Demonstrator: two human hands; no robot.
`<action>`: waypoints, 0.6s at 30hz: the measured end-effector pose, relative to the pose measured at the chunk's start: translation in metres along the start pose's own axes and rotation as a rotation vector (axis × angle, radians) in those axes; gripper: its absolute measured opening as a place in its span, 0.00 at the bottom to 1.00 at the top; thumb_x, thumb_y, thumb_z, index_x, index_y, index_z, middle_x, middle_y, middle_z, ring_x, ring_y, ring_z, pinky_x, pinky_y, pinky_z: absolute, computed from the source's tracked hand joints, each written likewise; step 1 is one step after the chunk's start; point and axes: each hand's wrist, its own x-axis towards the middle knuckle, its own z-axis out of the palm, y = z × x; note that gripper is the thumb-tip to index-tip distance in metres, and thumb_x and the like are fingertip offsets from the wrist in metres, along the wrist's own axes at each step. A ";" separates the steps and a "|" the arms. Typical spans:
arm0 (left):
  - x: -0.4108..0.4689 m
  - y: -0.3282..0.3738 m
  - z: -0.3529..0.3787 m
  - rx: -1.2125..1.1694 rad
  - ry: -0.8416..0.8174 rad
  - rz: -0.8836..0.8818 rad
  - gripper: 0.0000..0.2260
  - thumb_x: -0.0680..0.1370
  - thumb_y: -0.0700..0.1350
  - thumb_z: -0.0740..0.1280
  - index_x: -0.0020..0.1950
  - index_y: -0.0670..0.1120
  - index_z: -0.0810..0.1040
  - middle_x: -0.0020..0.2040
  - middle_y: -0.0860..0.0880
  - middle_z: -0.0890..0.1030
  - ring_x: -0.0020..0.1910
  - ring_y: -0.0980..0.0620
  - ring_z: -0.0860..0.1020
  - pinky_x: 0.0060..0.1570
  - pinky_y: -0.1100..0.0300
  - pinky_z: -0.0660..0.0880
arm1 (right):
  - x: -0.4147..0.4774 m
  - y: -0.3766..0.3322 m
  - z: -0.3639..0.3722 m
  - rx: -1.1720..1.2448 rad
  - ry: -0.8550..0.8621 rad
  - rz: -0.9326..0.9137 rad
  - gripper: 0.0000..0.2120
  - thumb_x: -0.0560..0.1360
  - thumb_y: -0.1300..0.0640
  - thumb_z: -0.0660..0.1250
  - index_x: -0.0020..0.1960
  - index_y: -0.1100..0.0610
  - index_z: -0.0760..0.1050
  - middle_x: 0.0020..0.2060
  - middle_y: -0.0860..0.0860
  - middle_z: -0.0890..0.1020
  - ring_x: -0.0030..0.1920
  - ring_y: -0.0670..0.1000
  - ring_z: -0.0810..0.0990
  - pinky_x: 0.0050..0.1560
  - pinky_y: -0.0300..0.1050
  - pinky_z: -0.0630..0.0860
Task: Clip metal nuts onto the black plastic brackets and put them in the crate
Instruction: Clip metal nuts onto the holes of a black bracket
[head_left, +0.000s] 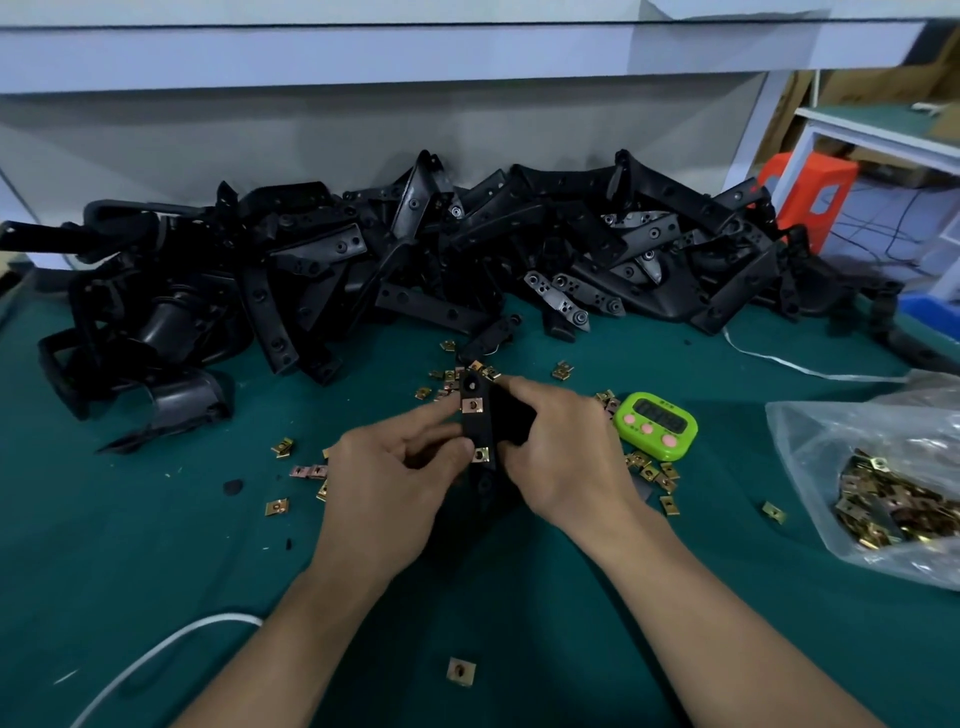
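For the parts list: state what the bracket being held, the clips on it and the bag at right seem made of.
Bracket: matte black with moulded holes, likely plastic. Clips: thin folded sheet with a brassy yellow sheen, probably plated metal. Bag: clear, crinkled, glossy film, likely plastic.

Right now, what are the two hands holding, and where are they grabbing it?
Both hold one black bracket: left hand pinches its left edge near the lower nut, right hand grips its right side.
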 end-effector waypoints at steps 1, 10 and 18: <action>-0.001 0.000 0.000 0.018 0.011 0.007 0.17 0.75 0.36 0.76 0.59 0.53 0.85 0.44 0.61 0.87 0.46 0.63 0.85 0.44 0.72 0.78 | 0.000 0.000 0.001 -0.005 0.000 0.006 0.24 0.66 0.55 0.69 0.60 0.40 0.75 0.39 0.43 0.83 0.40 0.49 0.81 0.41 0.49 0.81; -0.003 0.024 0.010 0.033 0.019 0.016 0.19 0.74 0.37 0.76 0.55 0.62 0.85 0.45 0.60 0.87 0.45 0.63 0.85 0.41 0.72 0.77 | -0.003 -0.013 -0.007 -0.028 0.007 -0.014 0.18 0.71 0.56 0.71 0.60 0.45 0.75 0.47 0.47 0.82 0.47 0.55 0.81 0.46 0.50 0.77; 0.019 0.077 0.040 -0.087 0.030 0.006 0.18 0.80 0.36 0.66 0.48 0.59 0.87 0.43 0.56 0.87 0.38 0.59 0.83 0.37 0.65 0.79 | -0.015 -0.034 -0.057 0.126 0.051 0.060 0.15 0.74 0.55 0.73 0.58 0.50 0.74 0.44 0.47 0.82 0.43 0.49 0.80 0.42 0.43 0.76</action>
